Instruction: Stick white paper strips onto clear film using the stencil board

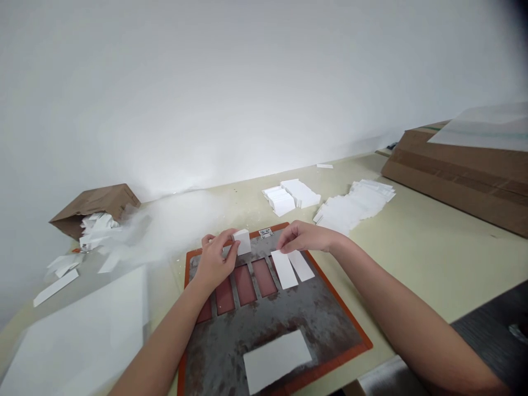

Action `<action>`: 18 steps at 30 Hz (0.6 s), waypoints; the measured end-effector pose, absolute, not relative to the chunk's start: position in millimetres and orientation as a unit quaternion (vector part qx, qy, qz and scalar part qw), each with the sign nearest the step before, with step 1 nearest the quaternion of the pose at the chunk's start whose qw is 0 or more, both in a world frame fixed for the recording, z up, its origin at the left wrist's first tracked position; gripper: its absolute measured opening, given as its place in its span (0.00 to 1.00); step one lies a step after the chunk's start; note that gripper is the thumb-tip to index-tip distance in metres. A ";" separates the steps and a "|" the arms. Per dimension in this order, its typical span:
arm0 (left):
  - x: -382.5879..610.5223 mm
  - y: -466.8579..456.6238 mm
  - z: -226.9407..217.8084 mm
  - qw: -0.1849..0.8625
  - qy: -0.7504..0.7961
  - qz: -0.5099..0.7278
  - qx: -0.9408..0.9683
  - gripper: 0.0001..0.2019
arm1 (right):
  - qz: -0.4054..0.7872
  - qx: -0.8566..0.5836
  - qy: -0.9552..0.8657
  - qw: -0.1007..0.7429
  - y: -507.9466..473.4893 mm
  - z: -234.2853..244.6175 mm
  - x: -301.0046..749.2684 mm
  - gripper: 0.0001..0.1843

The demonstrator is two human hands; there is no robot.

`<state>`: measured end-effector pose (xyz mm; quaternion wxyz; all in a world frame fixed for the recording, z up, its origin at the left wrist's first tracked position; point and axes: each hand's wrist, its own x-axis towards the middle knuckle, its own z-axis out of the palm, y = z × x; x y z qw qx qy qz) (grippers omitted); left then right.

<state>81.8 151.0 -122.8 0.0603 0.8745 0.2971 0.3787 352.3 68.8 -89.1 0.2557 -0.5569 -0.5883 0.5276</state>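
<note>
My left hand (214, 261) grips a small white block of stacked paper strips (242, 242) above the far end of a rust-stained metal plate (264, 352) with an orange border. My right hand (303, 237) pinches the upper end of a white paper strip (284, 269), which lies on the plate. A second white paper strip (301, 265) lies beside it, partly under the same hand. Several reddish slots (243, 285) run across the plate, and a white paper sheet (276, 360) lies near its front edge.
Stacks of white paper strips (292, 195) and a fanned pile (355, 206) lie behind the plate on a cream table (429, 264). A brown paper bag (94, 209) spills white strips at left. Flattened cardboard (462, 176) stands right, and a large white sheet (78, 335) lies front left.
</note>
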 end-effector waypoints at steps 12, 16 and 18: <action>81.7 151.4 -124.0 0.055 0.295 0.382 0.874 0.09 | 0.536 -0.557 -0.584 0.246 69.3 -89.6 349.9 0.10; 81.7 151.4 -123.9 0.054 0.293 0.381 0.875 0.09 | 0.535 -0.555 -0.587 0.249 70.3 -89.6 349.8 0.10; 81.7 151.4 -123.6 0.054 0.294 0.379 0.875 0.09 | 0.536 -0.555 -0.587 0.247 70.5 -89.6 350.0 0.10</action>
